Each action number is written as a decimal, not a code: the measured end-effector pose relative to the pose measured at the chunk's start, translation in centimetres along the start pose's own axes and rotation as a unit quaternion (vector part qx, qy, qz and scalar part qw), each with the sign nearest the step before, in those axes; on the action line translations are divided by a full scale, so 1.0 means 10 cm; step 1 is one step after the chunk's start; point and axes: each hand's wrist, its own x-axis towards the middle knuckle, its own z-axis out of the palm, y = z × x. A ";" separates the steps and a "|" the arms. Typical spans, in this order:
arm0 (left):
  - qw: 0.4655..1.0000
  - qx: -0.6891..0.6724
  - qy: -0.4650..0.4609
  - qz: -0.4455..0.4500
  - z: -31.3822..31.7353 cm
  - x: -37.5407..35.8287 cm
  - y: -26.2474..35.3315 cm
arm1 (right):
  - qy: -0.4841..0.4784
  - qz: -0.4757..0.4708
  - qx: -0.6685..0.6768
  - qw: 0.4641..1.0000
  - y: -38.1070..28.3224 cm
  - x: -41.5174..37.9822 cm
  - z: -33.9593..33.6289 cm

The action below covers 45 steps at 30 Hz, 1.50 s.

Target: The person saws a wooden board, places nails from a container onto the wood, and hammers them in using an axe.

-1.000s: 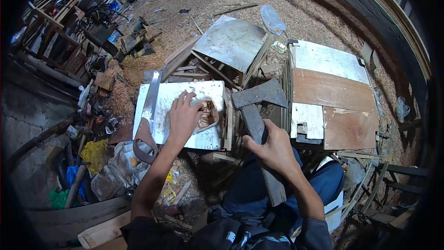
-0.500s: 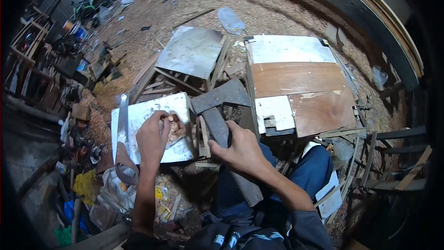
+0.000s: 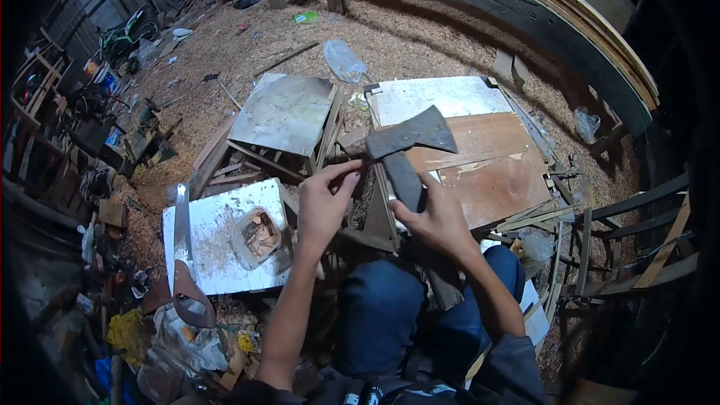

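Note:
My right hand (image 3: 436,219) is wrapped round the wooden handle of an axe (image 3: 409,178). The axe's broad dark head (image 3: 412,135) points up and to the right, above the wood-topped box. Beside the back end of the head is my left hand (image 3: 326,201), its thumb and fingertips pinched together. Whatever sits in that pinch is too small to make out. A clear plastic tub (image 3: 241,244) holding small wood pieces (image 3: 261,234) stands on a white board (image 3: 217,214) to the left. Along the board's left side lies a handsaw (image 3: 182,232) with a brown handle.
A box topped with white and brown panels (image 3: 495,187) stands ahead on the right. A low stand with a grey sheet top (image 3: 281,116) is ahead on the left. Scrap and bags (image 3: 187,341) crowd the lower left; wood shavings (image 3: 217,52) cover the floor.
My left hand has left the plastic tub and moved right, up to the axe head. The axe has risen and shifted right in my right hand. The view has shifted too.

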 end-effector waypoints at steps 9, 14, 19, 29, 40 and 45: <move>0.999 -0.046 0.004 0.023 0.59 0.32 -0.44 | 0.104 0.014 0.024 0.994 0.88 0.09 -0.04; 0.994 -0.086 -0.058 -0.022 0.73 0.35 -0.52 | 0.133 0.013 0.013 0.991 1.06 0.07 0.09; 0.999 -0.013 -0.036 0.012 0.73 0.32 -0.58 | 0.118 0.018 -0.039 0.992 0.95 0.03 0.10; 0.991 0.052 -0.010 0.124 0.76 0.28 -0.56 | 0.110 0.006 -0.054 0.992 0.93 0.01 0.08; 0.996 0.038 -0.031 0.073 0.77 0.24 -0.52 | 0.101 0.026 -0.056 0.993 0.93 0.01 0.09; 0.996 0.009 -0.009 0.090 0.83 0.22 -0.58 | 0.113 0.000 -0.062 0.992 0.98 0.01 0.11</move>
